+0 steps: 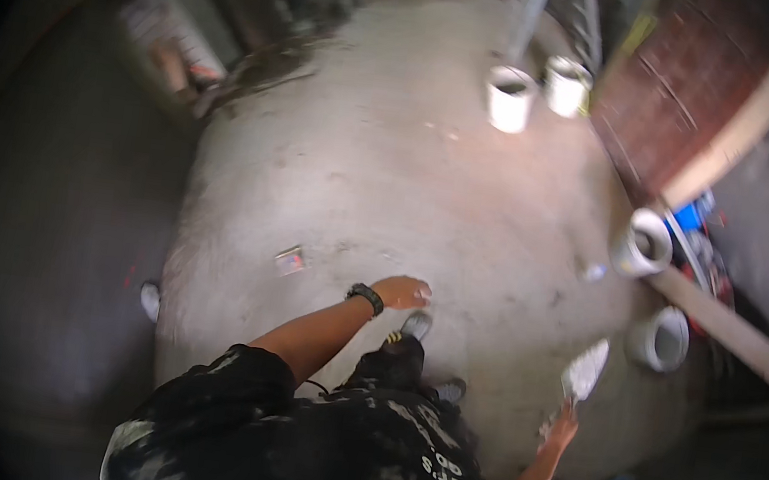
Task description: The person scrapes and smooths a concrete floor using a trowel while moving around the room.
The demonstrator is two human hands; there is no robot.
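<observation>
Right hand (561, 427) closed round the handle of a trowel (585, 370), out to the person's right and short of the nearest bucket. Blade tip points away from the body, leaning slightly right; long axis roughly in line with the forearm. Blade face white; coating or glare, cannot tell. Left hand (404, 292) in front of the body, partly open, fingers loosely bent and blurred; nothing seen in it. Dark wristwatch (366, 297) on that wrist. Grey shoe (418, 324) just below the hand. Small flat packet (289, 260) on the concrete floor (339, 139), to the left. White buckets (507, 114): two near the stepladder (527, 18), two along the right side by a plank (729, 330).
</observation>
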